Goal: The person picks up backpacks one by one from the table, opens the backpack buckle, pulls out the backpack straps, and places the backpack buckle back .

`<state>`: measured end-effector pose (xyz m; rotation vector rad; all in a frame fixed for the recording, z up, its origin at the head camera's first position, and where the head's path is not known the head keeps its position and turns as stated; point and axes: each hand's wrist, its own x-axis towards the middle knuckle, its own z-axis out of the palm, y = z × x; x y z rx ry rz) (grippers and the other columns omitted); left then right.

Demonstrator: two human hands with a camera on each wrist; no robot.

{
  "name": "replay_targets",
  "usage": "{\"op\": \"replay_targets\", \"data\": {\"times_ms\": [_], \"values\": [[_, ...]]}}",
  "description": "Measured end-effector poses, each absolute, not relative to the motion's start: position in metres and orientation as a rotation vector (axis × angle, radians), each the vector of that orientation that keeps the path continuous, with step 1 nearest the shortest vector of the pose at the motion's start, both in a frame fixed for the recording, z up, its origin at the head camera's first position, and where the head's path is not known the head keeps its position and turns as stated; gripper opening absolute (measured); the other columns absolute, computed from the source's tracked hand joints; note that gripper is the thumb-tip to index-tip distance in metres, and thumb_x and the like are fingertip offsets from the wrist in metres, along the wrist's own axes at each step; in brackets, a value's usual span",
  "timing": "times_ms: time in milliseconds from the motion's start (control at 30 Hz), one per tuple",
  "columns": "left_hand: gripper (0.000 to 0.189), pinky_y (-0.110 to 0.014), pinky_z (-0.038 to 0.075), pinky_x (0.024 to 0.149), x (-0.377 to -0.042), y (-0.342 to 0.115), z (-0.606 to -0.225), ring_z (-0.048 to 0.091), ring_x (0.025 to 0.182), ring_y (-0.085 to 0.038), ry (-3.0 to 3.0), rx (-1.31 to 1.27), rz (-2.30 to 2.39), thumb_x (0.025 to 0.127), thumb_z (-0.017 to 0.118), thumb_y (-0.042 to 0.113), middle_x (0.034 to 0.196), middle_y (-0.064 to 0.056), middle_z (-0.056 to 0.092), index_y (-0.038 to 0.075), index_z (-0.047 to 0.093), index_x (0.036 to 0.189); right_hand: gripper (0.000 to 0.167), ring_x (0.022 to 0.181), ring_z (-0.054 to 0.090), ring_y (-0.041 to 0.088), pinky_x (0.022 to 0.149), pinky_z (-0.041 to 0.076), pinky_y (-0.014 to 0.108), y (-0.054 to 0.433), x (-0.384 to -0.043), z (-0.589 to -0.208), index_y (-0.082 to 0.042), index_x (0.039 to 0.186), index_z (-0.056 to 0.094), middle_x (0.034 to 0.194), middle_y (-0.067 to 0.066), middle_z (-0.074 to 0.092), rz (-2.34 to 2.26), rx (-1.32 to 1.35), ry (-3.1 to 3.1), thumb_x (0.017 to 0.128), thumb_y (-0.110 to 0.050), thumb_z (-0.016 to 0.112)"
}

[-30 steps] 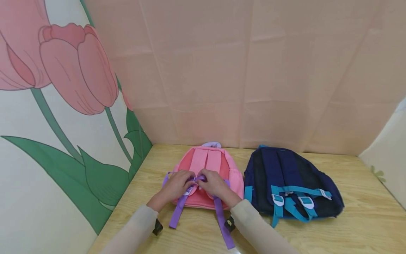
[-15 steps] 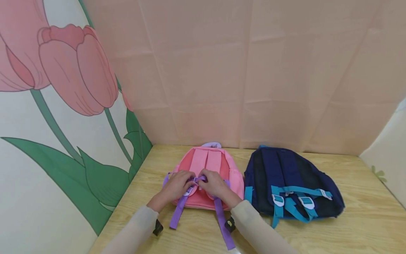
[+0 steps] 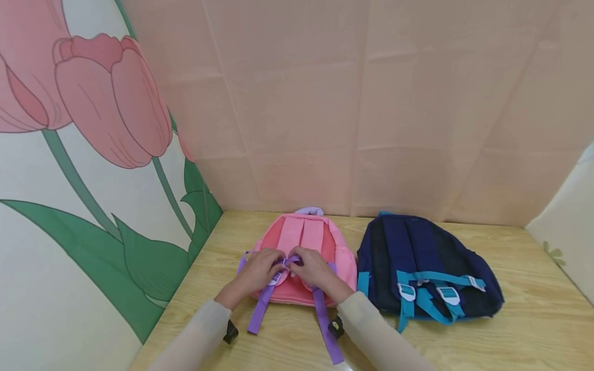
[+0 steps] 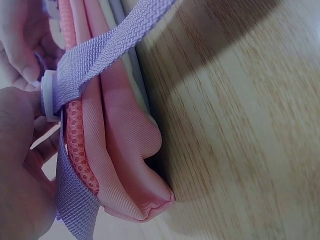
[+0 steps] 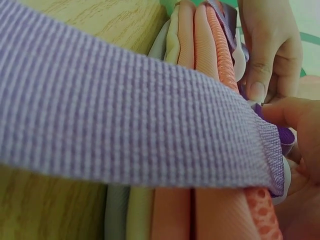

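A pink backpack (image 3: 290,232) lies with its shoulder straps facing up. Above its middle, my left hand (image 3: 260,268) and right hand (image 3: 315,265) meet, fingertips almost touching. Both pinch a narrow purple strap (image 3: 293,259); a small pale piece on it, perhaps a clip, is mostly hidden by fingers. Beside the left hand sits a white strap adjuster (image 3: 276,279). The left wrist view shows another white adjuster (image 4: 49,95) with purple webbing (image 4: 115,47) through it. Wide purple webbing (image 5: 140,110) crosses the right wrist view, hiding part of the bag.
A navy backpack (image 3: 417,247) with turquoise straps (image 3: 436,278) lies just right of the pink one. Two loose purple strap ends (image 3: 327,330) trail toward me over the wooden table (image 3: 524,278). A pinkish cloth backdrop (image 3: 352,113) rises behind; a tulip-patterned wall (image 3: 93,180) stands at left.
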<state>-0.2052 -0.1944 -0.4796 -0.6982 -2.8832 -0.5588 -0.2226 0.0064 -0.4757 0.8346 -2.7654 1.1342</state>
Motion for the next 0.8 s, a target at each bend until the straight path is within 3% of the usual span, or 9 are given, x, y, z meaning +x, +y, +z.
{"op": "replay_targets", "data": {"times_ms": [467, 800], "values": [[0.019, -0.042, 0.044, 0.103, -0.2057, -0.1943, -0.4801, 0.057, 0.117, -0.015, -2.890, -0.703, -0.561, 0.103, 0.060, 0.027, 0.118, 0.005, 0.067, 0.019, 0.064, 0.120, 0.007, 0.075, 0.057, 0.014, 0.066, 0.047, 0.029, 0.0105, -0.2241, -0.4779, -0.016, 0.098, 0.066, 0.083, -0.002, 0.064, 1.176, 0.803, -2.777, 0.092, -0.017, 0.070], [0.018, -0.043, 0.044, 0.103, -0.2051, -0.1927, -0.4790, 0.058, 0.115, -0.015, -2.887, -0.693, -0.572, 0.103, 0.060, 0.028, 0.116, 0.004, 0.067, 0.019, 0.064, 0.118, 0.017, 0.084, 0.060, 0.015, 0.077, 0.052, 0.033, 0.0081, -0.2242, -0.4761, -0.016, 0.111, 0.068, 0.099, 0.000, 0.069, 1.144, 0.814, -2.827, 0.094, -0.018, 0.070]]}}
